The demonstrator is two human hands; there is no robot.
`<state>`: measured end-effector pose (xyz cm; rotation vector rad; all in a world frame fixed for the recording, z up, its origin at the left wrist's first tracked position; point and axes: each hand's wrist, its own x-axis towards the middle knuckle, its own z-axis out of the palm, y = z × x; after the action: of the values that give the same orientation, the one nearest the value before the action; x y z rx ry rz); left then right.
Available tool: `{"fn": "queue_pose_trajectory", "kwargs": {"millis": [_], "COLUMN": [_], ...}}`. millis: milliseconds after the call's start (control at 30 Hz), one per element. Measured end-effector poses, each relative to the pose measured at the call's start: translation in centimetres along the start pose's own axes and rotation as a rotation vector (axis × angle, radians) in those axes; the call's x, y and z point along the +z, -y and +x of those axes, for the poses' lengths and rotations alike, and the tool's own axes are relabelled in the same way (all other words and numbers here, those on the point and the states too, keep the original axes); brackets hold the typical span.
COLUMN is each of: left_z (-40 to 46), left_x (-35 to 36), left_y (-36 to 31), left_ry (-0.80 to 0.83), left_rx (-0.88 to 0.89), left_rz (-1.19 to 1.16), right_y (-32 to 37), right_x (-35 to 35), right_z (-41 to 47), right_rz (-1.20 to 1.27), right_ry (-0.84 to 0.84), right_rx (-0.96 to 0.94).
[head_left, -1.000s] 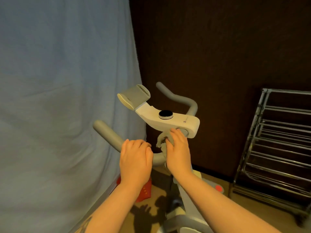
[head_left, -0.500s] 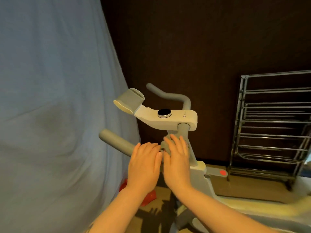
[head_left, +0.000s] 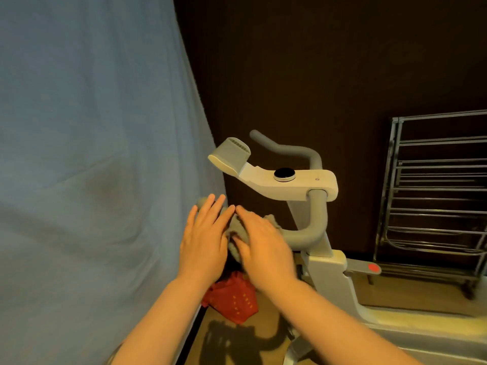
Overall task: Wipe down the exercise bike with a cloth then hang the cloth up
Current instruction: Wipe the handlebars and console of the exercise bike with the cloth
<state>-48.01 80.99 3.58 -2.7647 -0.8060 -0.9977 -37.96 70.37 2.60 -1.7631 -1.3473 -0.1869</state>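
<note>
Exercise bike point(head_left: 322, 255) right of centre, white frame upright, white console arm point(head_left: 292, 181) reaching left with a black round dial point(head_left: 284, 173) on top and a grey tilted holder point(head_left: 229, 155) at its far-left end. Grey handlebar point(head_left: 311, 227) curving down from under the console, then bending left toward the hands; a second grey bar point(head_left: 284, 147) arching behind the console. Grey cloth point(head_left: 235, 233) draped over the left handlebar grip, bunched between the two hands, one corner poking out right of the right hand near the bend. Left hand point(head_left: 204, 238) laid flat on the cloth and grip, fingers straight and slightly spread, released, not clenched; grip end just visible beyond its fingertips. Right hand point(head_left: 263, 246) pressed flat on the cloth just beside the left, fingers extended, slightly blurred, index tips of both hands nearly touching. Blue sheet point(head_left: 92, 167) hanging along the whole left side, its edge just beside the left hand, little room there. Dark wall point(head_left: 303, 61) behind. Metal drying rack point(head_left: 434, 193) at far right, well apart from the hands, open floor point(head_left: 411, 301) between bike and rack. Red bag point(head_left: 233, 299) on the floor below the hands, near the sheet's lower edge.
</note>
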Motion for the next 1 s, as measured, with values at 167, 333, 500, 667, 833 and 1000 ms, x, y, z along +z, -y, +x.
{"fn": "queue_pose_trajectory", "kwargs": {"millis": [167, 333, 500, 667, 833, 1000], "left_z": [0.1, 0.1, 0.0, -0.1, 0.3, 1.1], "left_x": [-1.3, -1.7, -2.1, -1.5, -1.9, -2.7], "left_y": [2.0, 3.0, 3.9, 3.8, 3.5, 3.5], "left_ry": [0.076, 0.109, 0.148, 0.097, 0.053, -0.127], "left_rx": [0.043, -0.020, 0.018, -0.024, -0.019, -0.320], "left_rz": [-0.154, -0.391, -0.397, -0.480, -0.477, -0.708], "right_y": [-1.7, 1.3, 0.3, 1.2, 0.8, 1.8], "right_x": [-0.1, 1.8, 1.4, 2.1, 2.0, 2.5], "right_z": [0.7, 4.8, 3.6, 4.4, 3.7, 5.7], "right_rz": [-0.550, -0.405, -0.475, -0.273, -0.395, -0.224], "right_ry": [0.128, 0.172, 0.224, 0.194, 0.180, 0.206], "right_rx": [0.033, 0.014, 0.052, 0.003, 0.020, 0.052]}}
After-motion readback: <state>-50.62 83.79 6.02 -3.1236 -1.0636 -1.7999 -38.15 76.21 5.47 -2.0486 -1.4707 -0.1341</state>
